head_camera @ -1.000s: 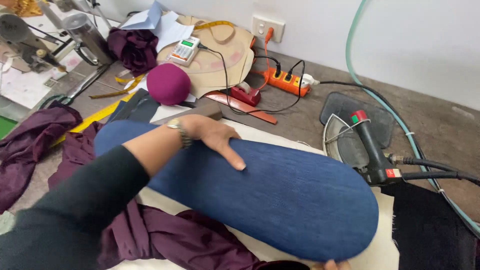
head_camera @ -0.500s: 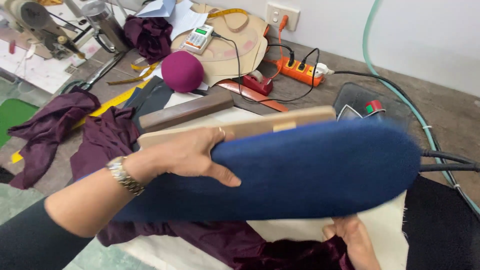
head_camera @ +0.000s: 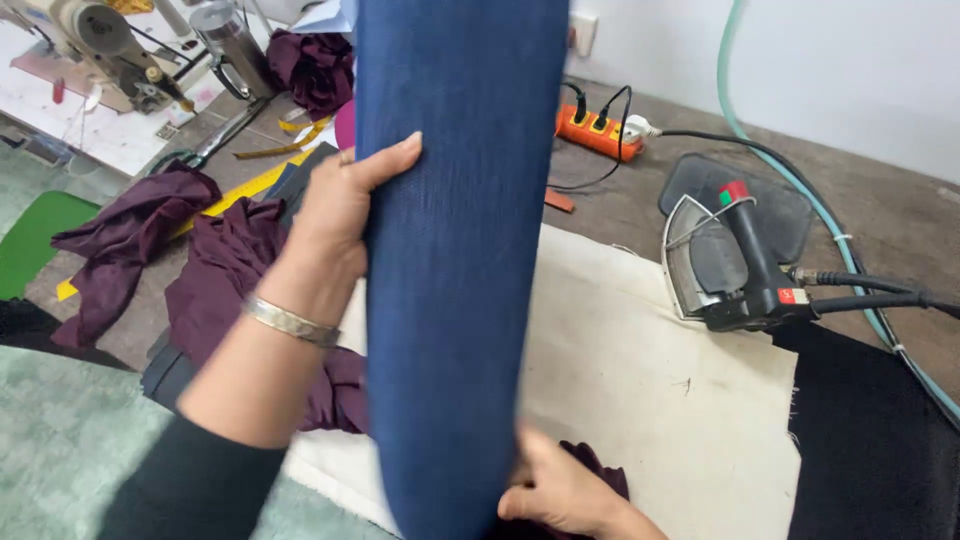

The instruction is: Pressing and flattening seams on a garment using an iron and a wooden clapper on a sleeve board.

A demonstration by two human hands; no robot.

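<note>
Single view only, head camera sitting high, looking down and forward across worktop (head_camera: 640, 210). Lens running very near tall blue padded board (head_camera: 455, 250), board filling centre of frame top to bottom. Left hand (head_camera: 345, 215) and right hand (head_camera: 560, 490) showing close at lower edge. Far wall crossing top right, sewing machine (head_camera: 100, 45) sitting top left, iron (head_camera: 735, 265) lying right. No second view sharing scene.

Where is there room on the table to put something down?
The cream cloth is bare between the blue padded board and the iron. The left side is crowded with purple fabric, and the back with an orange power strip and cords.
</note>
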